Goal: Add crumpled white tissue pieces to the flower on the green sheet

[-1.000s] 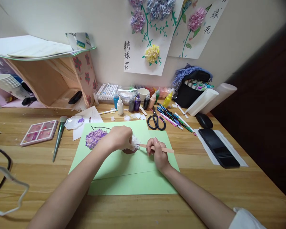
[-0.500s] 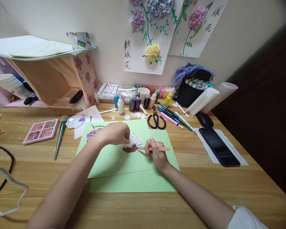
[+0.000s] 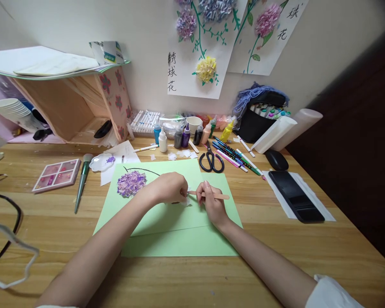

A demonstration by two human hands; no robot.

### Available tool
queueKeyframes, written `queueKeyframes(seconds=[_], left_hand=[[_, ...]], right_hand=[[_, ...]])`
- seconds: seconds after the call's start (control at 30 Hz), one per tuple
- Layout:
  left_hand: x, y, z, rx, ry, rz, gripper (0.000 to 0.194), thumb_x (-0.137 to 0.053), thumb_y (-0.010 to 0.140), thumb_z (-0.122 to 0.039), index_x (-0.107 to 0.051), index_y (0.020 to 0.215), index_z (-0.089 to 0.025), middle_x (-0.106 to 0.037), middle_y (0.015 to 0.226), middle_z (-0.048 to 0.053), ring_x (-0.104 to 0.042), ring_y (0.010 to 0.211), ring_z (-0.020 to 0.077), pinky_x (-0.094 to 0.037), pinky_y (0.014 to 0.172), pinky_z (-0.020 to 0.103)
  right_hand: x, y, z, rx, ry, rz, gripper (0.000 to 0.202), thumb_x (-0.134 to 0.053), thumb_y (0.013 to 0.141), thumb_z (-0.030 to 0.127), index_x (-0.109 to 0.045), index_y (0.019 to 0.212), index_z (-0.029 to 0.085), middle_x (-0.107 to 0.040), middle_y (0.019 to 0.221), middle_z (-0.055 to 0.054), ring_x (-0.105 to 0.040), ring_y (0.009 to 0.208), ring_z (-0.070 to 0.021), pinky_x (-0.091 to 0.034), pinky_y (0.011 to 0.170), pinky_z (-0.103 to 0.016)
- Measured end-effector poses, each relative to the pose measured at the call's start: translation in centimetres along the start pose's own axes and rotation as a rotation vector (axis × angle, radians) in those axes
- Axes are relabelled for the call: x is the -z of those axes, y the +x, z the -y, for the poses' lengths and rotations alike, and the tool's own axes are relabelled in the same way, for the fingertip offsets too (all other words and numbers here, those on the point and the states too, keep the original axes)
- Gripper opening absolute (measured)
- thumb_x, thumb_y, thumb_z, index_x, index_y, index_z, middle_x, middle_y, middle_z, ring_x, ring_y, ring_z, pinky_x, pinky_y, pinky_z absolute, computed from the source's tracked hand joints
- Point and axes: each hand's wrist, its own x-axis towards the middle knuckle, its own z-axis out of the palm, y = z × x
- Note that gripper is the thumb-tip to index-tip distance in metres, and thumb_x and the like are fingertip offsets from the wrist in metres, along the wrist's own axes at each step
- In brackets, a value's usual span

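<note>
Green paper [image 3: 141, 222] lies on the desk over a second green sheet, with a purple paper flower [image 3: 131, 183] at its upper left and a dark curved line above. My left hand [image 3: 171, 188] is closed over the white paper pieces [image 3: 188, 202] near the sheet's middle right; what its fingertips pinch is hidden. Just right of it, my right hand [image 3: 211, 201] grips a wooden stick [image 3: 220, 196], whose left end reaches the fingers of my left hand. Most of the white cluster and the brown patch is covered by my left hand.
Black scissors [image 3: 211, 162], pens [image 3: 234, 156] and paint bottles [image 3: 185, 137] stand or lie behind the paper. A phone [image 3: 295, 196] and mouse [image 3: 276, 160] are at the right. A brush [image 3: 82, 184], palette [image 3: 57, 175] and white dish [image 3: 102, 162] lie left.
My left hand has moved right over the white cluster, uncovering the purple flower. The top green sheet has turned slightly. My right hand, still holding the stick, has barely shifted.
</note>
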Motion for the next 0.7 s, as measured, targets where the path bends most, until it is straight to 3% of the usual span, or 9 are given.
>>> queueKeyframes(seconds=[0.17,0.33,0.53,0.7], left_hand=[[-0.37,0.32,-1.06,0.045,0.157,-0.089,0.019,-0.054,0.067,-0.014,-0.072,0.072,-0.018,-0.069,0.072,0.006,-0.06,0.067,0.0182,-0.036,0.051,0.025],[-0.57,0.43,-1.2,0.061,0.241,-0.14,0.019,-0.052,0.069,-0.015,-0.071,0.072,-0.017,-0.068,0.078,0.01,-0.061,0.074,0.0206,-0.04,0.056,0.026],[-0.71,0.58,-1.07,0.094,0.274,-0.18,0.018,-0.05,0.069,-0.015,-0.069,0.069,-0.016,-0.066,0.077,0.01,-0.059,0.073,0.0206,-0.041,0.056,0.026],[-0.91,0.82,-0.93,0.097,0.271,-0.175,0.016,-0.053,0.069,-0.017,-0.068,0.07,-0.015,-0.066,0.077,0.011,-0.059,0.076,0.0218,-0.042,0.058,0.027]], right_hand=[[0.09,-0.08,-0.04,-0.009,-0.004,-0.028,0.052,-0.028,0.095,0.046,-0.047,0.054,0.02,-0.044,0.047,0.002,-0.041,0.046,-0.0119,-0.032,0.05,-0.026],[0.55,-0.74,-0.26,0.089,-0.007,-0.114,0.058,-0.024,0.095,0.046,-0.04,0.045,0.021,-0.037,0.041,0.002,-0.034,0.041,-0.0117,-0.028,0.048,-0.028],[0.54,-0.84,-0.02,0.084,-0.075,0.016,0.057,-0.025,0.095,0.045,-0.042,0.046,0.021,-0.038,0.041,0.002,-0.036,0.041,-0.0115,-0.029,0.047,-0.027],[0.43,-0.46,-0.03,0.053,-0.11,0.035,0.056,-0.026,0.095,0.046,-0.045,0.05,0.02,-0.041,0.045,0.002,-0.04,0.044,-0.0119,-0.032,0.05,-0.027]])
